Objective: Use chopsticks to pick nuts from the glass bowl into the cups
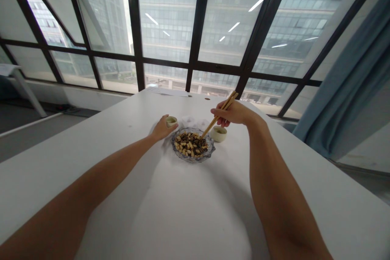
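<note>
A clear glass plate with a wavy rim [209, 155] stands on the white table, filled with a mix of dark sunflower seeds [199, 146] and pale nuts or seeds [185, 138]. My right hand [233, 113] grips a pair of wooden chopsticks [218, 117], their tips down among the seeds at the plate's right side. My left hand [163, 128] is closed around a small pale green cup [171, 121] just left of the plate. A second pale cup [218, 133] stands at the plate's right, below my right hand.
The white table [183, 207] reaches toward large dark-framed windows [166, 16]. Crumpled clear plastic [191, 122] lies behind the plate. Paper [167, 92] and two small round objects lie near the far edge. A blue curtain [344, 89] hangs at the right.
</note>
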A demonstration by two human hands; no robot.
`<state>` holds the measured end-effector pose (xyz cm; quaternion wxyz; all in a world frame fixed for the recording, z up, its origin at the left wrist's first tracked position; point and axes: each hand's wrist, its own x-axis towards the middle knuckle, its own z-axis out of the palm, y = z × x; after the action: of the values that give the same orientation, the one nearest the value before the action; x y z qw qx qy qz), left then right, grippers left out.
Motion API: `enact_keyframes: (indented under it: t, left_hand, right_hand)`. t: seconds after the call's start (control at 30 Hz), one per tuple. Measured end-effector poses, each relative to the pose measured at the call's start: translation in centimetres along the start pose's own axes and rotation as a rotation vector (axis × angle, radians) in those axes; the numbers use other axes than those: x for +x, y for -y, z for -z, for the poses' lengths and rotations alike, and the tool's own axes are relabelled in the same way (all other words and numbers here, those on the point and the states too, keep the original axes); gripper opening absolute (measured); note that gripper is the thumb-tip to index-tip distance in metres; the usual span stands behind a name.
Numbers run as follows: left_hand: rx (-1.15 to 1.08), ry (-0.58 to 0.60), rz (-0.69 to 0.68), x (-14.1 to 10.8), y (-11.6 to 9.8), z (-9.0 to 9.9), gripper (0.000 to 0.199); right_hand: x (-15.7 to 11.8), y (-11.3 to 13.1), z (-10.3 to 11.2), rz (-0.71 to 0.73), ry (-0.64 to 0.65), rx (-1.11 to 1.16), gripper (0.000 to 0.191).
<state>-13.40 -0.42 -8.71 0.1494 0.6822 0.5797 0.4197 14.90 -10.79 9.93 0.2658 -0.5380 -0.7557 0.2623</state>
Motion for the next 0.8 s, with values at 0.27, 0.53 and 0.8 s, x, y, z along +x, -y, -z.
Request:
enact_keyframes:
  t: [0.27,0.53,0.8]
  left_hand:
    - [0.002,0.006,-0.005,-0.1,0.0,0.1,0.075]
    - [0.009,0.006,-0.005,-0.1,0.0,0.0,0.076]
    - [-0.021,-0.007,-0.008,0.1,0.5,-0.1,0.077]
  right_hand:
    - [0.1,-0.2,0.0,0.002,-0.036,-0.076,0.036]
    - [1.4,-1.5,-0.5,0.026,-0.058,-0.043,0.034]
    - [0.9,-0.6,-0.7,0.014,-0.036,-0.021,0.036]
